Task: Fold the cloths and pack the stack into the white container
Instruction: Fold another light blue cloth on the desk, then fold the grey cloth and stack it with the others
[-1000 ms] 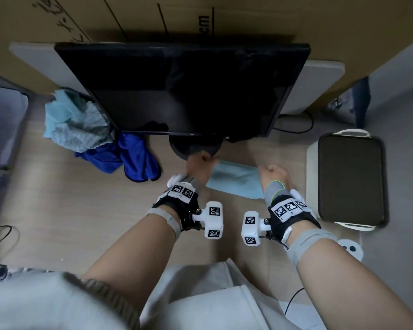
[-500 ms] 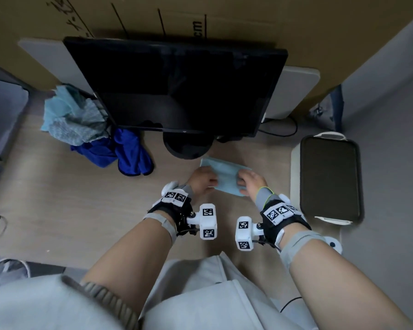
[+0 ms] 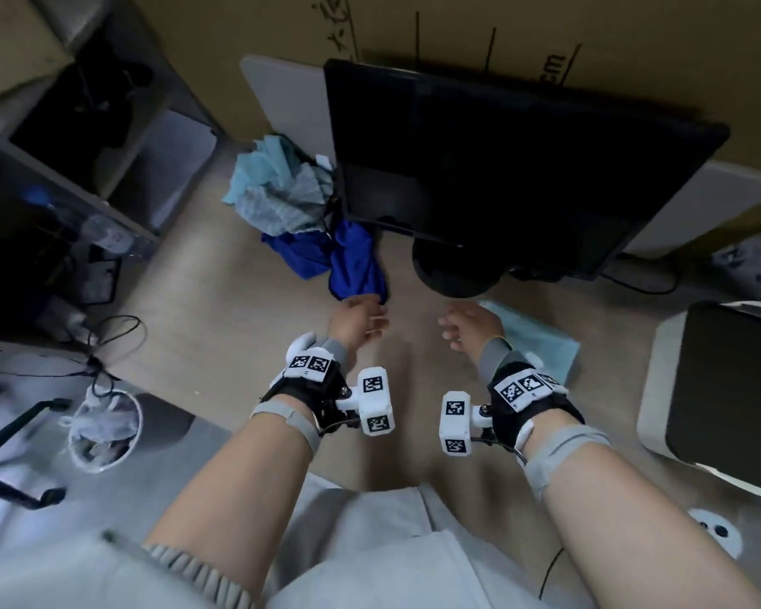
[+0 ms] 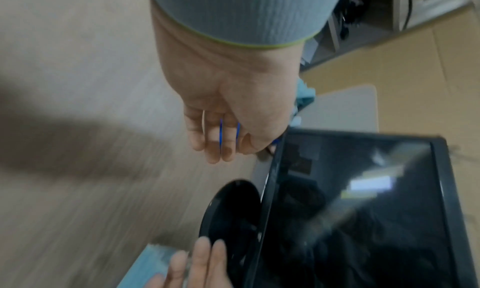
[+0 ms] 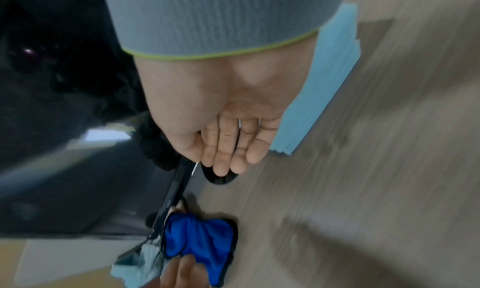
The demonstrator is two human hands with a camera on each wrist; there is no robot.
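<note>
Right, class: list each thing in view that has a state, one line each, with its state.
Folded light blue cloth: lying flat on the desk, released.
Crumpled royal blue cloth: unfolded, in the pile.
Crumpled pale blue and grey cloths: unfolded, heaped.
White container: no cloth visible in it.
Black monitor: screen dark.
Left hand: open, holding nothing.
Right hand: open, holding nothing.

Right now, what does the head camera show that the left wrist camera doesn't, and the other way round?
Only the head view shows the white container with its dark inside at the desk's right edge, the pile of light blue, grey and dark blue cloths beside the monitor, and both wrist rigs. Only the left wrist view shows the left hand from the palm side, fingers relaxed and holding nothing, with dark blue showing between them. Both show the black monitor on its round base, the folded light blue cloth on the wooden desk, and the right hand.
</note>
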